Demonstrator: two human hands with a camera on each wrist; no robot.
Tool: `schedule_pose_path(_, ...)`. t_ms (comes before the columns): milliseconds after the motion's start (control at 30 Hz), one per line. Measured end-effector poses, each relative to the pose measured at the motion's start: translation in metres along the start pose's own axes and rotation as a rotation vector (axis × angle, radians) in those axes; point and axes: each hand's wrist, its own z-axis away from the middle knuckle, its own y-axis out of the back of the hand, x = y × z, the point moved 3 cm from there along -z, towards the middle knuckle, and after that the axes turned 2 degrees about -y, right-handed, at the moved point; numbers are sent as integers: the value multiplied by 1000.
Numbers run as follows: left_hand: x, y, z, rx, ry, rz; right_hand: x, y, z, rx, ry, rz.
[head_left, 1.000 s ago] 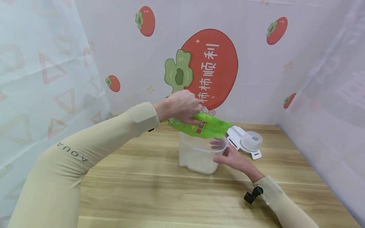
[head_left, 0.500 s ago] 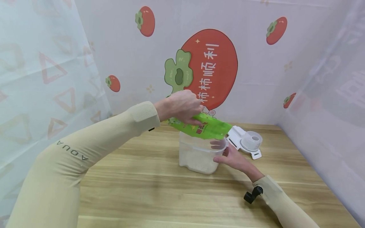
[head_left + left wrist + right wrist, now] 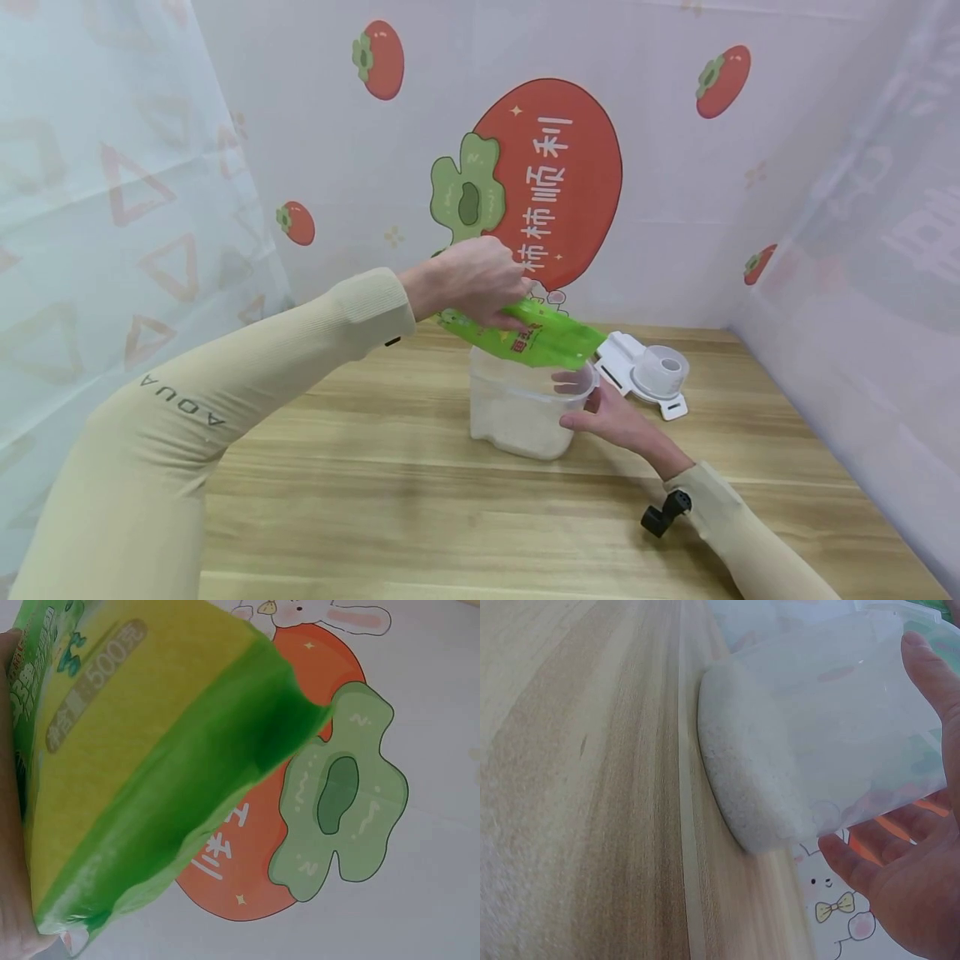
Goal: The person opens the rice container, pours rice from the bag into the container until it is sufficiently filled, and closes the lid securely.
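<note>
In the head view my left hand [image 3: 480, 279] grips a green plastic bag [image 3: 558, 333] from above. The bag is tilted, its right end low over the mouth of a clear plastic container [image 3: 517, 417]. Yellow printing and "500克" show on the bag [image 3: 150, 750] in the left wrist view. My right hand [image 3: 618, 421] holds the container's right side below the rim, thumb in front and fingers behind. White grainy stuff [image 3: 750, 772] lies in the container's bottom in the right wrist view. The bag's opening is hidden.
A white lid with a clear round cup [image 3: 652, 371] lies on the wooden table [image 3: 360, 500] behind my right hand. White printed cloth walls [image 3: 660, 208] stand at the back and on both sides.
The right end of the bag has dipped slightly toward the container. Both hands keep their holds, and the container stays in place. The head view has shifted a little.
</note>
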Motion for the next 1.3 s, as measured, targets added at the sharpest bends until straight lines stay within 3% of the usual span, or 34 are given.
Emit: schedule_pose_path(1300, 5, 1, -2, -29, 4, 33, -1, -1, 1, -8, 2, 30)
